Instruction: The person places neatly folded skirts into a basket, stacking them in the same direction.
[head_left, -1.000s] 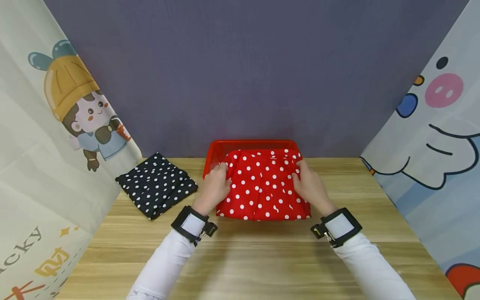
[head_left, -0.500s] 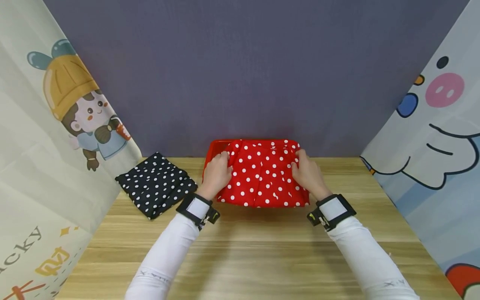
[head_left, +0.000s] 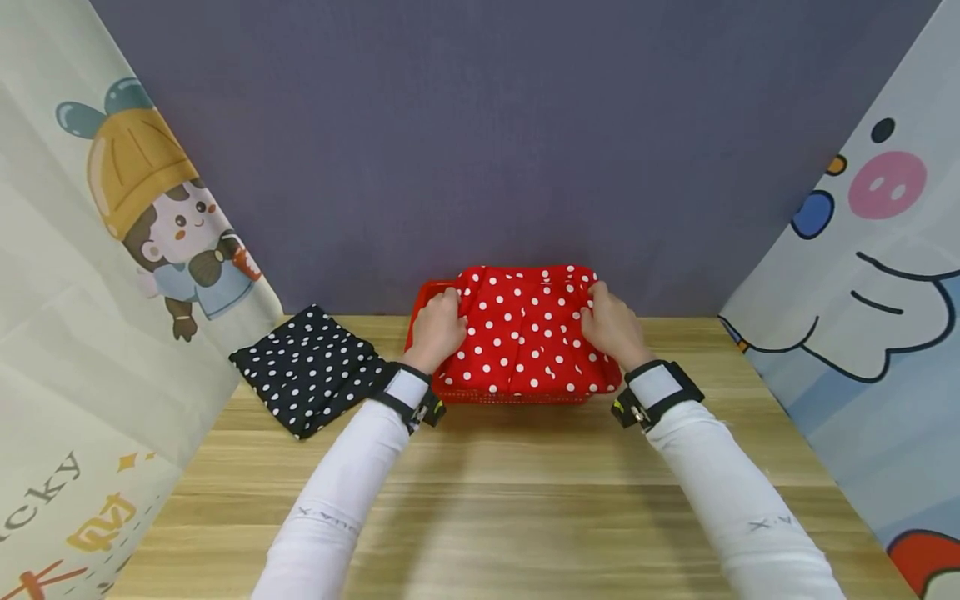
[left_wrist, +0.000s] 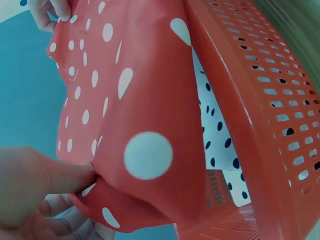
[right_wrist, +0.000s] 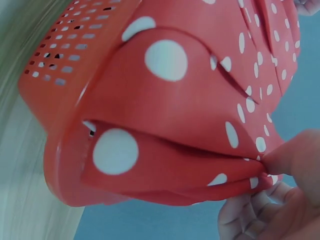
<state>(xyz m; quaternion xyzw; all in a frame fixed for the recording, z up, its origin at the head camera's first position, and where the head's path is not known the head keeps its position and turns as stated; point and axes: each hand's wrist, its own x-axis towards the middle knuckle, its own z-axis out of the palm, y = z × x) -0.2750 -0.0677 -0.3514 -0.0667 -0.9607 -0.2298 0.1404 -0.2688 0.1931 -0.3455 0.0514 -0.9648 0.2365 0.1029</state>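
Note:
A folded red cloth with white polka dots (head_left: 525, 333) lies across the top of a red plastic basket (head_left: 424, 304). My left hand (head_left: 437, 332) pinches the cloth's left side between thumb and fingers. On the opposite side my right hand (head_left: 615, 327) pinches its right edge. In the left wrist view, the basket's perforated wall (left_wrist: 280, 100) stands beside the cloth, and a white cloth with black dots (left_wrist: 217, 130) shows inside. The right wrist view shows the cloth's folds (right_wrist: 175, 150) hanging at the basket's rim (right_wrist: 65, 165).
A folded black cloth with white dots (head_left: 303, 375) lies on the wooden table (head_left: 510, 500), left of the basket, near my left wrist strap. Behind the basket rises a grey wall panel (head_left: 480, 150). Printed curtains (head_left: 60, 275) flank the table on both sides.
Both hands have moved forward, away from me, carrying the red dotted cloth farther over the basket. The basket's front wall now shows below the cloth. The black cloth has stayed in place.

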